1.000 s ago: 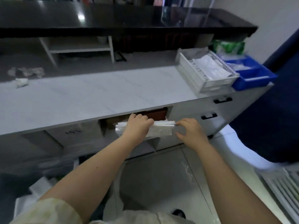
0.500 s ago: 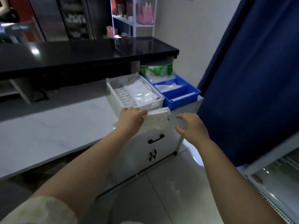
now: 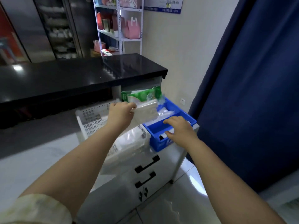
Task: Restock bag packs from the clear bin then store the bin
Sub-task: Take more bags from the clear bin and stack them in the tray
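My left hand (image 3: 120, 113) grip clenched on bag pack (image 3: 145, 113), held above blue bin's (image 3: 161, 143) rear compartment; right hand (image 3: 179, 129) released, fingers spread over front compartment edge; white basket (image 3: 90, 120) just beside.

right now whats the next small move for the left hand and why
Probably lower the bag pack into the blue bin. The left hand holds the pack above the bin's far compartment, and the right hand rests in the near one beside a roll, as if steadying the bin or making room.
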`<state>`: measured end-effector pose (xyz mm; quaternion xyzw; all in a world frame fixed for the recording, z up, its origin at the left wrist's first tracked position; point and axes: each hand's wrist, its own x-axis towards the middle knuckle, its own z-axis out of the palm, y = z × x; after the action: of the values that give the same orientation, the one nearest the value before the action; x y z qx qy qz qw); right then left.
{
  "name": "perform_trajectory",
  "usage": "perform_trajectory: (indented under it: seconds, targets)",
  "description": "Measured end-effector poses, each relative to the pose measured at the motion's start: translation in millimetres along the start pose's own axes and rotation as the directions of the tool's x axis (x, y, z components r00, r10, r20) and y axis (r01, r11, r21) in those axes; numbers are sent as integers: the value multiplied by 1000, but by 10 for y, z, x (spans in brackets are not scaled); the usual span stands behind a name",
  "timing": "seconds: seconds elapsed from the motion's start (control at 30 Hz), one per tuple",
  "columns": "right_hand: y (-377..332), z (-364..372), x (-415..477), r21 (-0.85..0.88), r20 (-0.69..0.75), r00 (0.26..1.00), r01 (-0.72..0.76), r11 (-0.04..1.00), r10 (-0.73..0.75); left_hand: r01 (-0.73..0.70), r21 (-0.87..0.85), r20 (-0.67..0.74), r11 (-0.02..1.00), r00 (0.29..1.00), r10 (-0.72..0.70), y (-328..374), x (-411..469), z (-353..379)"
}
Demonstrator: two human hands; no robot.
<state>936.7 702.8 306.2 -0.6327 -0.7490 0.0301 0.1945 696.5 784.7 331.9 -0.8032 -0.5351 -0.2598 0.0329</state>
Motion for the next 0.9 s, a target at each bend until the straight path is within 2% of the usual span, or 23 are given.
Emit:
perform_trajectory:
  seconds: [0.13,0.23,0.37,0.5,0.7,0.9]
  targets:
    - [346,-88,731,-94,-22,1000,14,995,-16,-24,-16,-15,1000,1000,23,-56,725,285]
    - [606,-68,1125,-104,-34,999,10,994,-13,-31,-25,-4,999,1000,31,-52,1171,506]
    - [970,175,1435,-71,56,998,0,997,3,-58,37,47,998,997,56,-3,1496,917]
    - [1320,411,1825,36,184,981,52,998,-58,-89,134,80,987,994,79,24,1770,1256]
    - [1647,816,2367,1,513,851,130,992,-112,48,234,119,971,990,-78,52,2114,1478]
    - [1783,1206,2715,50,704,667,298,953,-245,159,293,141,943,968,-207,127,2332,1569]
